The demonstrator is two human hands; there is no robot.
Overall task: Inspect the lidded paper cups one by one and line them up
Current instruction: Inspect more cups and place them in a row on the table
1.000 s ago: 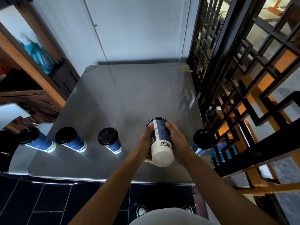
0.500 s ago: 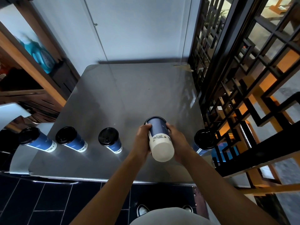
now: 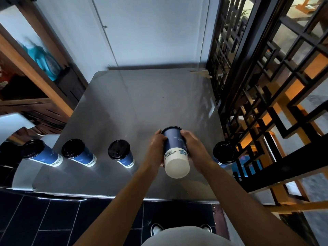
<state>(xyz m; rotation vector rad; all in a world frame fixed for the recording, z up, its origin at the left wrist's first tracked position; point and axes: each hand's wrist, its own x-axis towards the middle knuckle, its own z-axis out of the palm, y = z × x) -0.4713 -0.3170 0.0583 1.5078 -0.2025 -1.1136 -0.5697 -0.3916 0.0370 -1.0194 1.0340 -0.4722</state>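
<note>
Head view: the left hand (image 3: 157, 148) and right hand (image 3: 192, 148) clasp a blue paper cup (image 3: 174, 151) from either side, tipped white base toward the camera, above the steel table (image 3: 142, 103); three lidded cups (image 3: 120, 153) stand left, one more (image 3: 224, 153) right

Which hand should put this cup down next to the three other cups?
Probably the left hand. Both hands grip the tilted cup, but the three standing cups, the nearest one included, line up on the left of the metal table, so the left arm reaches that gap without crossing over. The right hand would have to cross.
</note>
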